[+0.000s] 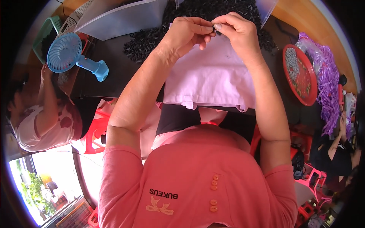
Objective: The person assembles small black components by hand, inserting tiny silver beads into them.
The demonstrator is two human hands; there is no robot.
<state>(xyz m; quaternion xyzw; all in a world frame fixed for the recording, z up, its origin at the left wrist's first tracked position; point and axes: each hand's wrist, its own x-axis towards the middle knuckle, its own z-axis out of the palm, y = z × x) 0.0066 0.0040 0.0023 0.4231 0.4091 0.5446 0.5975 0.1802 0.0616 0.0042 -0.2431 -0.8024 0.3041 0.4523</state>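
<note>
My left hand (pixel 189 32) and my right hand (pixel 240 33) meet fingertip to fingertip at the far side of a pink cloth (pixel 209 83). Between the pinched thumbs and forefingers sits a small black piece (pixel 218 33), largely covered by the fingers; its exact kind is too small to make out. Both hands are closed on it. Just beyond them lies a heap of small black cylindrical pieces (pixel 213 8), which spreads out to both sides of the cloth.
A translucent plastic bin (pixel 121 19) stands at the far left, near a blue handheld fan (pixel 91 67). To the right, a red tray (pixel 314 85) holds small metal-coloured pieces beside purple ribbons (pixel 327 83). Other people sit at left (pixel 45 125) and right (pixel 336 155).
</note>
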